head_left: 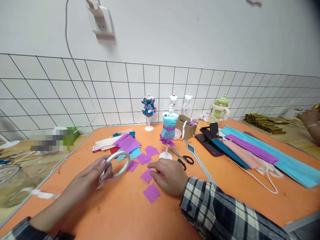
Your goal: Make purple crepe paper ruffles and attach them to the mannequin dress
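Observation:
My left hand (pixel 86 180) grips a white roll of tape (pixel 117 164), held up just above the orange table (pixel 120 213). My right hand (pixel 168 175) lies on the table with its fingers curled, fingertips pressing on a purple paper square (pixel 147 175). More purple squares (pixel 151 192) lie around it. Just beyond the right hand stands a small mannequin (pixel 168 130) on a white stand, dressed in blue and purple paper.
Scissors (pixel 183 157) lie right of the mannequin. A dark phone (pixel 209 144), folded paper sheets in teal, purple and pink (pixel 252 150), a small cardboard box (pixel 186 126), three more mannequins (pixel 149 107) and a bottle (pixel 220 110) sit behind. Another person's hand (pixel 310 121) is at far right.

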The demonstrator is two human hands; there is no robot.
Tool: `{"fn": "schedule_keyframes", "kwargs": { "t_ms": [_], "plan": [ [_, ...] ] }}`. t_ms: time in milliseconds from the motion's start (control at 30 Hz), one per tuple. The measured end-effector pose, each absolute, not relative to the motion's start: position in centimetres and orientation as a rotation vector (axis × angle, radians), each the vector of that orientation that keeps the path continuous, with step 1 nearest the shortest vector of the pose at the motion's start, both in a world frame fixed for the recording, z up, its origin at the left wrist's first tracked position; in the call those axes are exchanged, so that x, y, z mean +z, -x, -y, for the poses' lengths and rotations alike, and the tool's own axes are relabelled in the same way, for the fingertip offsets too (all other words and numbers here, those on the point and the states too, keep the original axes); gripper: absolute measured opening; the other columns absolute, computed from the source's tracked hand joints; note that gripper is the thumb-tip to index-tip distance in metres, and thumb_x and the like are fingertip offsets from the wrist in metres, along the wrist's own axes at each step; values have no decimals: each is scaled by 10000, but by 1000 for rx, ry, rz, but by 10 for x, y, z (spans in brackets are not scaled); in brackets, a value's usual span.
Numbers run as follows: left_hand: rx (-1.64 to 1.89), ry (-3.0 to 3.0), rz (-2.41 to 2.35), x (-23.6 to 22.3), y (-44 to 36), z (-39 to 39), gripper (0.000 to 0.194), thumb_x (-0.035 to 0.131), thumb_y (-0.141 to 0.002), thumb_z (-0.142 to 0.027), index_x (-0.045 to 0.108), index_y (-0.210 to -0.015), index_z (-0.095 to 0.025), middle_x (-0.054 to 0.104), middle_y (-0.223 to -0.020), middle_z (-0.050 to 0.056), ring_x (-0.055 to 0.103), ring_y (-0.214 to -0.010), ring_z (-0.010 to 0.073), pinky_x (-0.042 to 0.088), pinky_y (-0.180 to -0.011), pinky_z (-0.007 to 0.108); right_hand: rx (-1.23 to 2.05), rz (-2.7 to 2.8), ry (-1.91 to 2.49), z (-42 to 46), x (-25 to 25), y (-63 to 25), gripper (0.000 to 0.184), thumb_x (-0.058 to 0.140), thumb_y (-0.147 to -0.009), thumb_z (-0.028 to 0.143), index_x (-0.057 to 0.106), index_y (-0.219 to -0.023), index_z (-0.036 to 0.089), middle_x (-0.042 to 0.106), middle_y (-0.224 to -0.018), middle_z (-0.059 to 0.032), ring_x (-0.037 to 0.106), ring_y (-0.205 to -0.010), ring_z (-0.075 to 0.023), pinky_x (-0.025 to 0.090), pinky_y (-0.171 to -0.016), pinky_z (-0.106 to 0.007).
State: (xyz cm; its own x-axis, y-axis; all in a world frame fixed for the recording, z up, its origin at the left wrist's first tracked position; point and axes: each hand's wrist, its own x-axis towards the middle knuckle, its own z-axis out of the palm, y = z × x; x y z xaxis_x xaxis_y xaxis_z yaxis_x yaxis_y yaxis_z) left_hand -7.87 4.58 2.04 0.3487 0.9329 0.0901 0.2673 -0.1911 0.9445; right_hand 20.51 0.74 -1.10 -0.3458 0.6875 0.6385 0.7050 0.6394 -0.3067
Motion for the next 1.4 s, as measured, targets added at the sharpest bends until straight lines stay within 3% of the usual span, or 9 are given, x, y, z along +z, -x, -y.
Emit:
{"fn": "schedule_keyframes", "kwargs": {
  "t_ms": [133, 267, 400, 500, 700, 900, 1067, 1233, 1400],
  "plan": [
    [840, -1412, -745, 19, 59, -24, 354, 494, -912, -538, 630, -879, -213, 542, -834, 30, 495, -787, 174, 472, -761, 274, -82, 2080, 994, -5, -12, -203, 211, 517, -927, 285, 653, -1069, 210, 668, -788, -18, 593, -684, -158, 366, -611, -277],
    [823, -1316, -617, 20, 48, -10, 415, 638, -815, -508, 646, -1114, -220, 611, -1079, 90, 545, -1040, 264, 457, -962, 376, -113, 2099, 955, -3, -11, -201, 213, 496, -933, 277, 639, -1075, 209, 664, -805, -25, 595, -699, -164, 391, -623, -280],
    [821, -1415, -770, 15, 46, -11, 624, 702, -802, -356, 468, -1379, -315, 607, -1290, 75, 512, -1246, 272, 361, -1108, 421, -127, 2102, 922, 0, -9, -199, 203, 491, -936, 274, 629, -1071, 210, 662, -816, -28, 591, -703, -161, 403, -630, -281],
    [822, -1478, -839, 6, 45, -12, 775, 680, -829, -381, 282, -1493, -350, 547, -1406, 79, 477, -1316, 258, 338, -1136, 427, -112, 2093, 889, 5, -6, -194, 188, 496, -934, 277, 624, -1057, 214, 659, -805, -29, 584, -705, -164, 413, -642, -287],
    [779, -1548, -889, -8, 32, 4, 820, 636, -856, -450, 192, -1535, -331, 688, -1073, 46, 638, -1054, 232, 488, -1006, 408, 75, 2033, 791, 17, -4, -181, 140, 580, -905, 308, 575, -999, 204, 694, -896, -29, 627, -799, -159, 465, -729, -278],
    [752, -1653, -905, -14, 28, 8, 772, 569, -893, -468, 174, -1541, -329, 644, -1250, 57, 644, -1052, 228, 519, -977, 393, 18, 1993, 752, 19, -5, -178, 168, 581, -928, 355, 557, -1013, 212, 706, -920, -34, 654, -836, -153, 484, -724, -260],
    [778, -1755, -1019, -20, 31, 9, 792, 555, -878, -513, 195, -1545, -283, 564, -1392, 111, 559, -1244, 304, 457, -1048, 478, -106, 2084, 707, 21, -3, -180, 256, 570, -936, 380, 565, -1171, 279, 707, -941, -2, 641, -779, -136, 468, -683, -261],
    [733, -1887, -1027, -21, 31, 11, 759, 489, -925, -436, 110, -1561, -268, 499, -1475, 109, 501, -1325, 283, 420, -1083, 458, -245, 2105, 744, 22, -2, -182, 94, 576, -923, 285, 652, -970, 256, 715, -873, 16, 606, -677, -123, 423, -595, -276],
    [760, -2135, -1136, -28, 41, 6, 664, 463, -918, -290, 227, -1538, -300, 432, -1534, 52, 483, -1344, 269, 434, -1082, 414, -187, 2090, 744, 21, -2, -183, 134, 560, -935, 309, 681, -944, 252, 716, -822, 14, 612, -644, -108, 433, -577, -261]
  ]
}}
